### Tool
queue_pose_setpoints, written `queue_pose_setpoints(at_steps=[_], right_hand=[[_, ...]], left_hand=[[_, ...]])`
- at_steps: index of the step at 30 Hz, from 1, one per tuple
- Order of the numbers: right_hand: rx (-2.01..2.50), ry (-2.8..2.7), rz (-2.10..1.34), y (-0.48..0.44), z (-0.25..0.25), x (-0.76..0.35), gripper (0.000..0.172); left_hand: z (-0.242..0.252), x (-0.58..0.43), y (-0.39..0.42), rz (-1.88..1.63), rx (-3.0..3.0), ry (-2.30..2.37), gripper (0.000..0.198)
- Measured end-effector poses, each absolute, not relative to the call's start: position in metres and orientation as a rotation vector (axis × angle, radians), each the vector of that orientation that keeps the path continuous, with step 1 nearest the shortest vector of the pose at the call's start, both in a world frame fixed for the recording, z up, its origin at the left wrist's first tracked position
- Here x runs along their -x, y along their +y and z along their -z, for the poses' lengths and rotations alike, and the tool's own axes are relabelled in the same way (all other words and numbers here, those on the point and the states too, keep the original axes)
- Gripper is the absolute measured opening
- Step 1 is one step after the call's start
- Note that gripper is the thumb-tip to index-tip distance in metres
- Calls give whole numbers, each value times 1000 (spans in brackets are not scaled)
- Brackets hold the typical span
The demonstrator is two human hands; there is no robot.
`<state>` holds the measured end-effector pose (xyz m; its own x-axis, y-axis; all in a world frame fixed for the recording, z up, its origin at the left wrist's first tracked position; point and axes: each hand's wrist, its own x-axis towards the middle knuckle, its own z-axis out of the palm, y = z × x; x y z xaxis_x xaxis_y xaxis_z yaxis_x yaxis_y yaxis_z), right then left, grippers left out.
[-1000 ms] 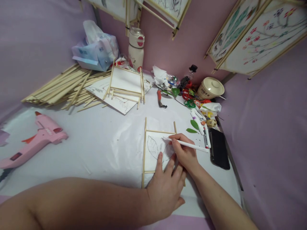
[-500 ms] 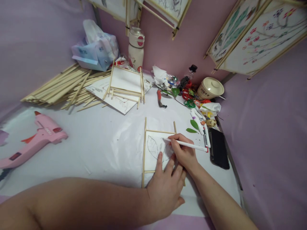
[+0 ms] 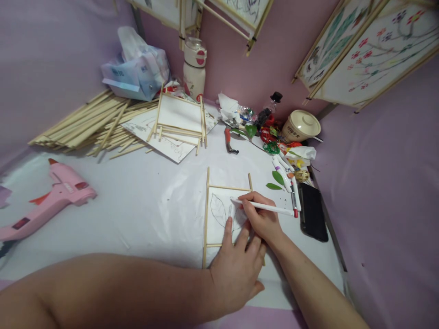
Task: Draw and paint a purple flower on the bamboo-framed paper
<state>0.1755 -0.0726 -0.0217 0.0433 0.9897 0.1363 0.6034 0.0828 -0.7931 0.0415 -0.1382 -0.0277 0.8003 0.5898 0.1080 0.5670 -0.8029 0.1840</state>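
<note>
A small paper panel in a wooden stick frame (image 3: 215,228) lies on the white table in front of me, with leaf outlines drawn on it. My left hand (image 3: 236,269) rests flat on the panel's lower right part, fingers stretched out. My right hand (image 3: 262,219) pinches a white pen (image 3: 270,208) and its tip touches the paper near the top middle of the drawing.
A pink glue gun (image 3: 51,196) lies at the left. Wooden sticks (image 3: 89,125) and more framed panels (image 3: 180,119) are stacked behind. Markers (image 3: 284,176), green leaves, a black phone (image 3: 311,211), a lidded tub (image 3: 301,125) and a bottle (image 3: 194,68) crowd the back right.
The pen tip has shifted slightly leftward across the paper. My left hand has stayed in place.
</note>
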Motion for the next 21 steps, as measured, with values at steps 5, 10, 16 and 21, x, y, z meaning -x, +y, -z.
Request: queue_pose_setpoints(at_steps=[5,10,16,21], right_hand=[[1612,-1660,-676,-72,22,-175,14],[1610,-1651,-680,-72,23,-176,14],[1612,-1639,-685,-72,22,-177,13],[1619,-1617,-686,-72,22,-176,13]], left_hand=[[28,-42,-137,-248,-2840,913,73],[30,-42,-137,-241,-2846,908,70],[28,-41,-137,-239,-2849,915,72],[28,-42,-137,-244,-2842,909,72]])
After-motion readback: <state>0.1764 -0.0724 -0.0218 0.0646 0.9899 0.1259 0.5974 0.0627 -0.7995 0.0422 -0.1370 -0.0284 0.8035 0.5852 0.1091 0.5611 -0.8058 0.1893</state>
